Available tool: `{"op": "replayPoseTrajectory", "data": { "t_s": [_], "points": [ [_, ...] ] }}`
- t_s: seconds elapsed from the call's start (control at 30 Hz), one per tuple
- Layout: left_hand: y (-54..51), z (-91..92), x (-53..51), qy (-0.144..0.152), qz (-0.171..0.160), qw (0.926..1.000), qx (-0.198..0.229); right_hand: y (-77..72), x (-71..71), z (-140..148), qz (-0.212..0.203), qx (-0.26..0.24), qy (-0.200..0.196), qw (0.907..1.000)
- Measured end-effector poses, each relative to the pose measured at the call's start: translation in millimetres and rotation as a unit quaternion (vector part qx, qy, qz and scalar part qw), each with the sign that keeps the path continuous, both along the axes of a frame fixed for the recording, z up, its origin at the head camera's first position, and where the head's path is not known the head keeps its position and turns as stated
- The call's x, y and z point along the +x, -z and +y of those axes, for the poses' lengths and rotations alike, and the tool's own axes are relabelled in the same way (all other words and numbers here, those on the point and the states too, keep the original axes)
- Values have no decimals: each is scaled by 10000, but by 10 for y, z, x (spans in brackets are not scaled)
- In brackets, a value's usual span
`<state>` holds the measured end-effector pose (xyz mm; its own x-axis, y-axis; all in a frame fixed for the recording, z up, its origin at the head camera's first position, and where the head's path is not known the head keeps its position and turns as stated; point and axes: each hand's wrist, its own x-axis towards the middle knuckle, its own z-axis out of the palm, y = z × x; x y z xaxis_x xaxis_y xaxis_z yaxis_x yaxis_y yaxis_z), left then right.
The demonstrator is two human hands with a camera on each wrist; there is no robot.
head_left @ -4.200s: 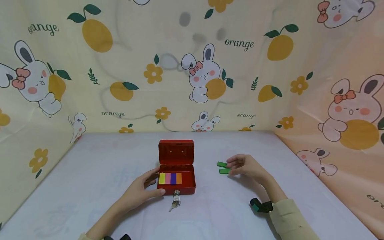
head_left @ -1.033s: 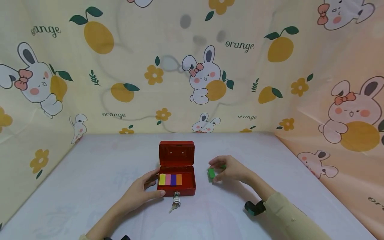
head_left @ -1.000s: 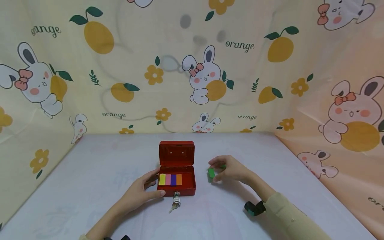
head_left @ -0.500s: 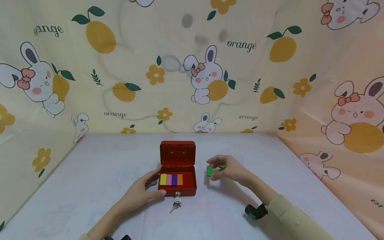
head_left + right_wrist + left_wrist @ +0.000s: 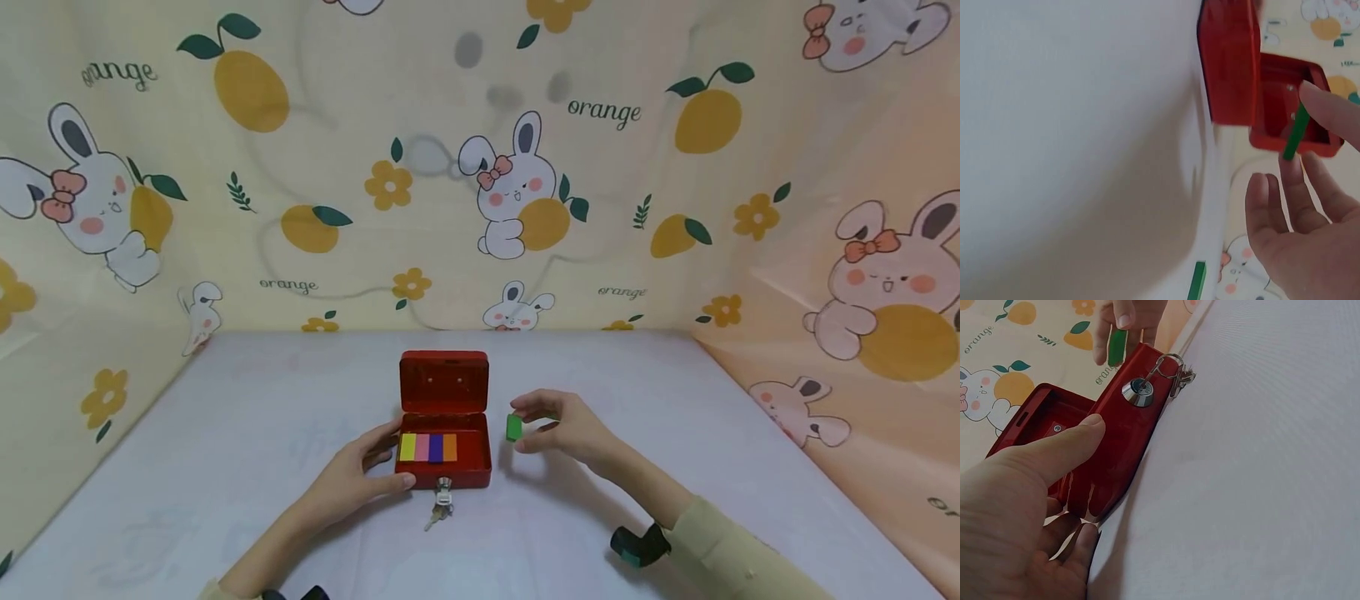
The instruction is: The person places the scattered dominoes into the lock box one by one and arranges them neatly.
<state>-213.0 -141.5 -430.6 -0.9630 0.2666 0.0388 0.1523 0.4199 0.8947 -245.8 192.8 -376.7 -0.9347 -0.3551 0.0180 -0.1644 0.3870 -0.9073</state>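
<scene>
A red metal cash box (image 5: 474, 477) stands with its lid raised. Inside its left part lie yellow, pink, purple and orange blocks (image 5: 422, 447) side by side. At the box's left front corner my left hand (image 5: 352, 479) grips it, thumb on the front wall and fingers along the side. Just right of the box, my right hand (image 5: 573, 425) pinches a green block (image 5: 513, 427) between thumb and fingertips, above the table. In the right wrist view a second green block (image 5: 1197, 282) lies on the table; the right hand mostly covers it in the head view.
Keys (image 5: 437, 514) hang from the lock (image 5: 1139, 392) on the box's front. A white cloth (image 5: 285, 392) covers the table. Behind and at both sides hangs a printed curtain (image 5: 420, 75). A wrist camera (image 5: 639, 546) sits on the right wrist.
My right hand has taken one of the two green blocks, turned it upright and brought it left to beside the box. My left hand has stayed on the box.
</scene>
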Motion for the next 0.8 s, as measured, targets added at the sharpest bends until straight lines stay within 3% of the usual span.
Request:
{"op": "replayPoseTrajectory", "data": {
  "t_s": [0.2,0.8],
  "points": [
    [8,-17,4,-7,-8,10000,13,4,59,-101,-67,-298,100,9995],
    [6,-4,10,-43,-1,10000,-28,10,115,-379,-12,-224,-27,9997]
  ]
}}
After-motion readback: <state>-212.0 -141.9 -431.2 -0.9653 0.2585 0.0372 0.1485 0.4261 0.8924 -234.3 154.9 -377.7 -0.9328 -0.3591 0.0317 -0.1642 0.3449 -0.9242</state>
